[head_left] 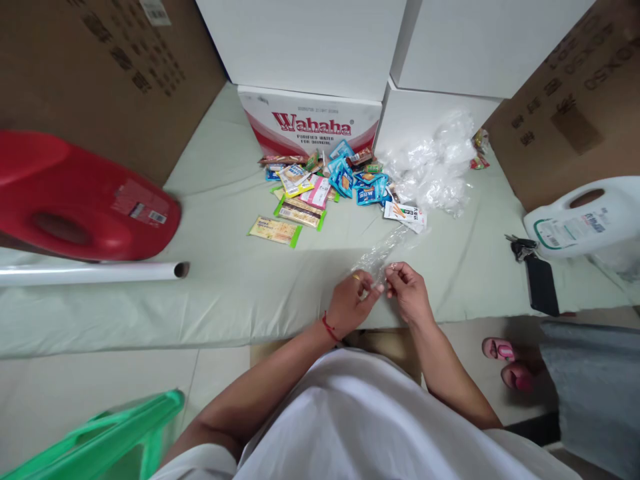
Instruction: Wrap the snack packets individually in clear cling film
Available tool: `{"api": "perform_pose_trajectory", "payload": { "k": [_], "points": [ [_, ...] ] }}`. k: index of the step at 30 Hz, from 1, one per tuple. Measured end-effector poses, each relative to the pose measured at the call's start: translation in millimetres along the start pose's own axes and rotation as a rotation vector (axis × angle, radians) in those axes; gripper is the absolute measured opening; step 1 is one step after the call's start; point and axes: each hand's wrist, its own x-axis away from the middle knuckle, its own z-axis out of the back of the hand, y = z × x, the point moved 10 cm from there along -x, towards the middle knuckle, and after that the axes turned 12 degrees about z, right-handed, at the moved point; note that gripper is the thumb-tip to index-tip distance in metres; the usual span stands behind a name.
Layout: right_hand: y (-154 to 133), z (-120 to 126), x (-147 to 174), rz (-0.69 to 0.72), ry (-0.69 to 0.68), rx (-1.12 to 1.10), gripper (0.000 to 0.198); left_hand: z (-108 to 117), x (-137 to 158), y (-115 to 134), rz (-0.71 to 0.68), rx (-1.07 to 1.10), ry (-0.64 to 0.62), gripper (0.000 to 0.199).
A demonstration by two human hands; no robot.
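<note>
Between my two hands a clear plastic bag point(381, 248) stretches out over the pale green cloth. My left hand point(353, 300), with a ring and a red string bracelet, is closed on the bag's near edge. Opposite it, my right hand point(407, 290) pinches the same edge between thumb and fingers. Beyond the bag lies a heap of packaged snacks: a white packet point(406, 213), blue packets point(371, 190), a pink-striped packet point(317, 192) and green-ended packets point(275, 230). A pile of crumpled clear plastic bags point(433, 163) sits to the right of the heap.
A Wahaha water carton point(310, 120) stands behind the snacks, with white boxes stacked above. To the left are a red jug point(85, 200) and a white tube point(90, 272). A white jug point(585, 217), keys point(521, 248) and a black phone-like object point(541, 285) lie right. A green stool point(110, 433) stands below.
</note>
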Motion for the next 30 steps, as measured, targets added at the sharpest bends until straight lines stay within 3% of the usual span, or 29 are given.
{"api": "perform_pose_trajectory", "payload": {
  "k": [2,5,9,18,22,26,30],
  "points": [
    [0,-8,1,0.020,-0.070,0.003,0.039,5,-5,-1,0.066,0.070,0.055,0.031],
    [0,-20,3,0.031,-0.176,0.029,0.037,0,-14,4,0.076,0.068,0.028,0.023],
    [-5,-16,1,0.038,-0.162,0.001,0.037,14,-23,-3,0.120,0.106,0.122,0.024],
    [-1,33,-6,-0.061,-0.070,-0.069,0.042,85,-27,-56,0.307,0.355,0.395,0.016],
    [11,69,-11,-0.035,-0.061,0.109,0.044,105,-21,-79,0.381,0.395,0.437,0.016],
    [-14,73,-16,0.198,-0.169,0.483,0.049,96,-14,-82,0.404,0.353,0.374,0.020],
    [-45,20,-6,0.575,-0.465,0.761,0.080,80,-13,-76,0.403,0.362,0.314,0.021]
  ]
}}
